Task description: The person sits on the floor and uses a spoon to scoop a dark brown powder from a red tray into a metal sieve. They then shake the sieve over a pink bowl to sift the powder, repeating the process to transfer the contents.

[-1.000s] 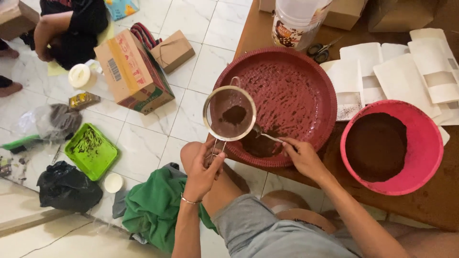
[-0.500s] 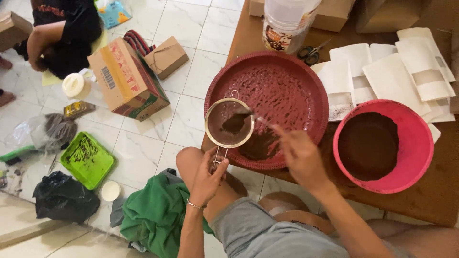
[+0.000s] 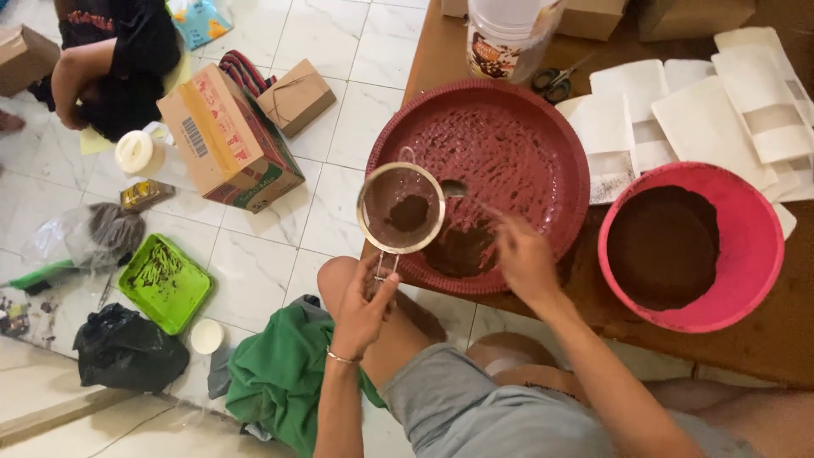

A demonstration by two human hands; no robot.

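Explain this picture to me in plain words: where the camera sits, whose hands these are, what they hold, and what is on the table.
There is no machine here. The camera sits on a person's head and looks down at their own two bare hands. The left hand grips the handle of a small round metal sieve with brown powder in it, held over a big dark red tray. The right hand holds a spoon whose bowl is at the sieve's rim. More brown powder lies in the tray and fills a pink bowl beside it. White paper pouches, scissors and a plastic tub lie on the brown table. Another person sits on the tiled floor at the upper left.
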